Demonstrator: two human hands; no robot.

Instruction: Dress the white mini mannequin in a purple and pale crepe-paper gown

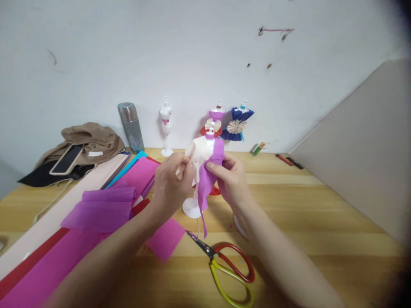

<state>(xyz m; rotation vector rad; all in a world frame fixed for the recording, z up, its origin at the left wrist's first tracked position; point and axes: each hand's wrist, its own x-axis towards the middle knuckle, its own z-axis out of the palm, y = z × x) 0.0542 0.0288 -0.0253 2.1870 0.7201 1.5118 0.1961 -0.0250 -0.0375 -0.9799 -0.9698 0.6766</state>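
A small white dress-form mannequin (209, 126) stands upright on its round base between my hands. Cream crepe paper (201, 149) covers one side of its torso and purple crepe paper (208, 184) the other, with a ragged strip hanging down. My left hand (171, 179) has its fingers pinched together at the edge of the cream paper. On the other side, my right hand (233, 177) pinches the purple paper between thumb and fingers against the form. Below them lie scissors (210, 252) with one red and one yellow handle, their blades slightly apart, near a pink paper piece (165, 239).
Sheets of coloured crepe paper (99, 209) spread over the left. Behind stand a thermos (131, 128), a bare mannequin (166, 119) and two dressed mannequins, one in blue (239, 126). A phone (67, 159) rests on brown cloth (93, 139). A glue stick (258, 148) lies near the wall.
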